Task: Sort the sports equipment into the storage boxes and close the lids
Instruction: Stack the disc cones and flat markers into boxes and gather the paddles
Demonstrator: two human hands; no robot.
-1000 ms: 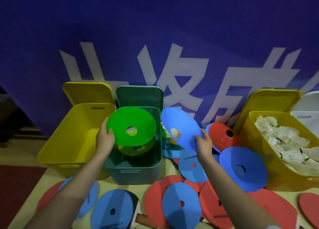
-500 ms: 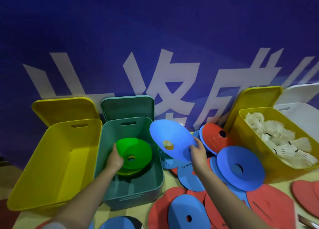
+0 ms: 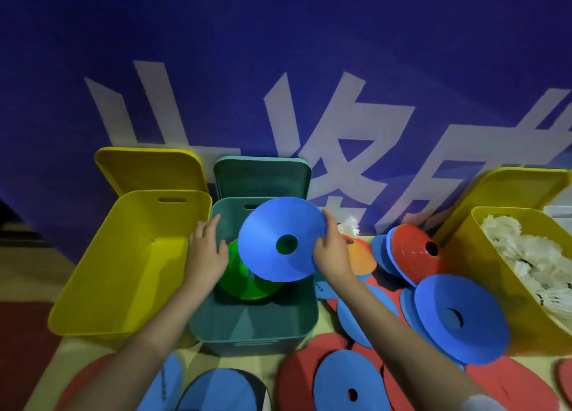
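Over the teal box (image 3: 253,333) at frame centre, the right hand (image 3: 332,252) pinched a blue disc cone (image 3: 278,240) by its right rim, fingers curled over the top edge, thumb on the near face. Cone tilted, above the box opening. Left hand (image 3: 205,252) hung relaxed with spread fingers inside the box's left side, beside a green cone (image 3: 238,282) lying inside. Empty yellow box (image 3: 123,271) sat left; shuttlecock box (image 3: 526,287) at right edge; blue and red cones scattered lower right.
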